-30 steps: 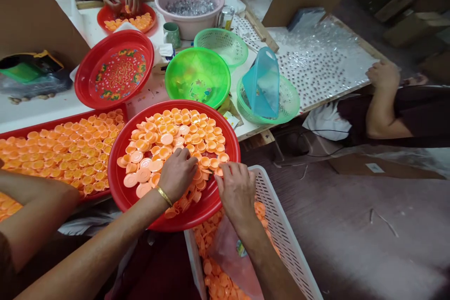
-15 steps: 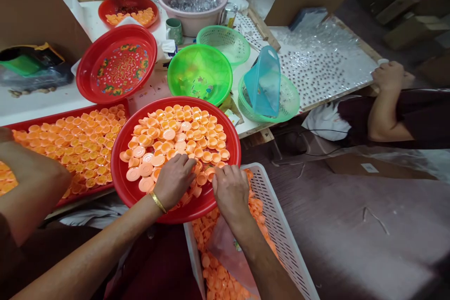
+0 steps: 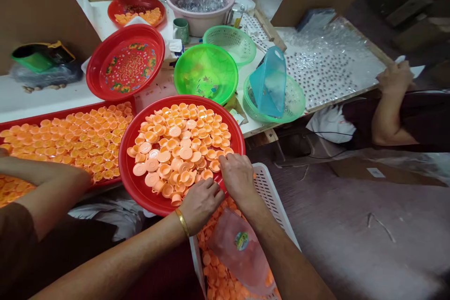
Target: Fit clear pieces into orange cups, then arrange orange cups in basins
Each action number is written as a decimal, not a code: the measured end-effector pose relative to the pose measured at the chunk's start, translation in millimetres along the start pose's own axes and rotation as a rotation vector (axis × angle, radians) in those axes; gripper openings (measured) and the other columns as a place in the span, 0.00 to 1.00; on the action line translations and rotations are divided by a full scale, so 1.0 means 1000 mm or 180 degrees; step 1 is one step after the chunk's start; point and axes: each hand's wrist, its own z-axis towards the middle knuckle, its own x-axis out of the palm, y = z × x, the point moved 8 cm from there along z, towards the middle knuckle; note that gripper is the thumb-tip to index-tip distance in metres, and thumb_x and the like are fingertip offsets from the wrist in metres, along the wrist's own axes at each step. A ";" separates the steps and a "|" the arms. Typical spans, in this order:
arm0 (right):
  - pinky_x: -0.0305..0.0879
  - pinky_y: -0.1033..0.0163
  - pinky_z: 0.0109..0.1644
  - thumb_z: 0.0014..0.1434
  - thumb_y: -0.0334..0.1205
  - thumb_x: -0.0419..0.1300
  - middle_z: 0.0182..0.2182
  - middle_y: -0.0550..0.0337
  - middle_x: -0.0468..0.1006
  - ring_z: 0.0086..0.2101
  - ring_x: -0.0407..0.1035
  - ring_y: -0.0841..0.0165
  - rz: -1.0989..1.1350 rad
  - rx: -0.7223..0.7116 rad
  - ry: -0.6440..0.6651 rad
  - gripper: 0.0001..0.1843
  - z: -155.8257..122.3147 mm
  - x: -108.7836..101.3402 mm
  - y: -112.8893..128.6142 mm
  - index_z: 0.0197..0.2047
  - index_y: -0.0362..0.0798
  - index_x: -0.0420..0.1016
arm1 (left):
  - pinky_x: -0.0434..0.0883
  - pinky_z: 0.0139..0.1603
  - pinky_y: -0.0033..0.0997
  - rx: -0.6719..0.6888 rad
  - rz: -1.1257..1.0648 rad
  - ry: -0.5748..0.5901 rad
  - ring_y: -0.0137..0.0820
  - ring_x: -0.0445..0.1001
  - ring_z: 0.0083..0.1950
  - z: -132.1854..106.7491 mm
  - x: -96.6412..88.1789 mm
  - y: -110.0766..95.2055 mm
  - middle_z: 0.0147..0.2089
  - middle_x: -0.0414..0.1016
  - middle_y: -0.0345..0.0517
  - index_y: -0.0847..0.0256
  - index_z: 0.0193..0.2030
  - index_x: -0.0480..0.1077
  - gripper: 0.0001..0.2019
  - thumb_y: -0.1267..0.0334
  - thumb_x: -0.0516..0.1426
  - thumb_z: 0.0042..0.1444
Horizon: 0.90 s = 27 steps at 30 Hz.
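A round red basin (image 3: pixel 140 199) holds a heap of small orange caps (image 3: pixel 186 152), some with flat lids face up. My right hand (image 3: pixel 237 178) is closed at the basin's right rim, fingers bent over it. Beside it my left hand (image 3: pixel 202 201), with a gold bracelet (image 3: pixel 182 223) at the wrist, lies over the near right rim. Its fingers are curled and their tips are partly hidden; what they hold, if anything, does not show. Below both hands stands a white slatted crate (image 3: pixel 272 197) of orange pieces, with a translucent pink scoop-like sheet (image 3: pixel 239 248) on them.
At left a red tray (image 3: pixel 128 103) of orange caps lies under another person's arm (image 3: pixel 45 183). Beyond are an empty red basin (image 3: pixel 124 61), a green bowl (image 3: pixel 207 72), a blue scoop (image 3: pixel 270 84) and a pink tub (image 3: pixel 200 16). Other people work at the back and right.
My left hand has moved right and nearer, from over the caps to the basin's rim. A bare red patch shows near the hands. The view has shifted slightly.
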 end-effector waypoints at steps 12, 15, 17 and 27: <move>0.52 0.57 0.40 0.63 0.36 0.52 0.34 0.57 0.74 0.38 0.65 0.62 0.0425 0.0025 -0.0061 0.09 0.001 0.009 0.031 0.36 0.49 0.73 | 0.65 0.38 0.39 -0.1350 0.0536 0.0020 0.41 0.67 0.40 0.010 -0.036 0.101 0.37 0.70 0.54 0.65 0.34 0.71 0.08 0.69 0.51 0.59; 0.52 0.56 0.39 0.63 0.35 0.51 0.34 0.55 0.73 0.38 0.64 0.61 0.0265 -0.0003 -0.0060 0.10 0.004 0.017 0.034 0.35 0.48 0.73 | 0.64 0.38 0.38 -0.1406 0.0552 0.0076 0.40 0.67 0.39 0.012 -0.036 0.109 0.34 0.70 0.53 0.64 0.32 0.71 0.11 0.69 0.49 0.60; 0.52 0.56 0.39 0.63 0.35 0.51 0.33 0.54 0.73 0.38 0.64 0.60 0.0197 -0.0004 -0.0096 0.10 0.006 0.017 0.031 0.36 0.48 0.74 | 0.63 0.36 0.37 -0.1546 0.0475 0.0027 0.40 0.68 0.38 0.011 -0.039 0.114 0.34 0.70 0.52 0.64 0.32 0.72 0.14 0.68 0.46 0.61; 0.56 0.58 0.39 0.61 0.32 0.53 0.34 0.53 0.73 0.39 0.64 0.61 0.0128 -0.0101 0.0032 0.09 0.016 0.012 0.025 0.36 0.48 0.75 | 0.63 0.31 0.30 -0.1451 -0.0302 0.0709 0.34 0.72 0.34 0.026 -0.024 0.114 0.31 0.74 0.46 0.60 0.27 0.75 0.10 0.65 0.54 0.55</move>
